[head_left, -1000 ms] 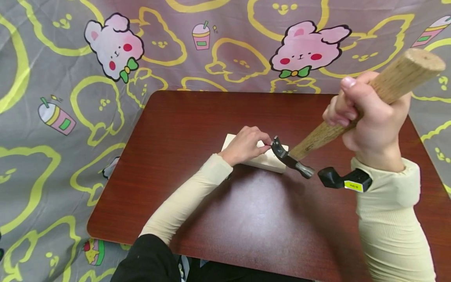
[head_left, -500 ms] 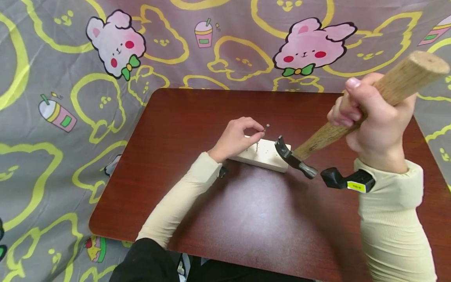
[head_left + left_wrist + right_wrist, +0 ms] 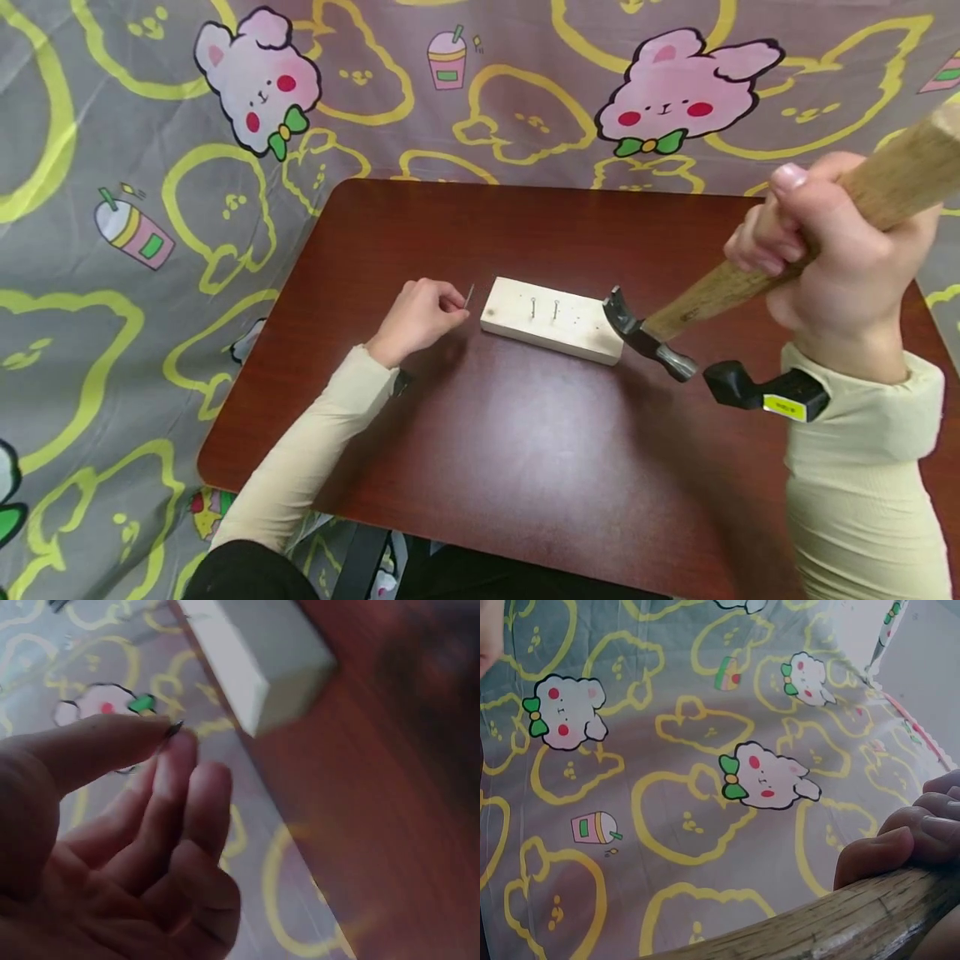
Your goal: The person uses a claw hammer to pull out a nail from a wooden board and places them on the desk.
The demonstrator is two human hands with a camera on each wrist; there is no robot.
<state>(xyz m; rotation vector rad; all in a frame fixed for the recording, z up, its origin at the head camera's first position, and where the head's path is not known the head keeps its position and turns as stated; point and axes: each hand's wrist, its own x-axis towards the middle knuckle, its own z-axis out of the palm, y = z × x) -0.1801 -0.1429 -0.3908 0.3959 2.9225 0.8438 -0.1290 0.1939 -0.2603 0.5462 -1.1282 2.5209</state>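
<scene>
My left hand (image 3: 422,319) pinches a thin nail (image 3: 469,295) between thumb and fingertips, left of a pale wooden block (image 3: 551,325). In the left wrist view the nail's tip (image 3: 175,727) pokes out between the thumb and a finger. Two nails (image 3: 556,310) stand upright in the block, with small dark marks near them. My right hand (image 3: 847,250) grips the wooden handle of a hammer (image 3: 705,296), raised at the right. The black claw head (image 3: 648,335) hangs by the block's right end. In the right wrist view, fingers (image 3: 877,859) wrap the handle (image 3: 817,922).
The reddish-brown table (image 3: 480,483) extends around the block. Behind it and to its left hangs a grey curtain (image 3: 390,92) with cartoon rabbits and yellow outlines. A black camera mount (image 3: 765,392) sits on the right wrist.
My left hand has moved left off the block, carrying a nail, and the two upright nails are now in plain sight. The hammer and right hand have shifted slightly right in the view.
</scene>
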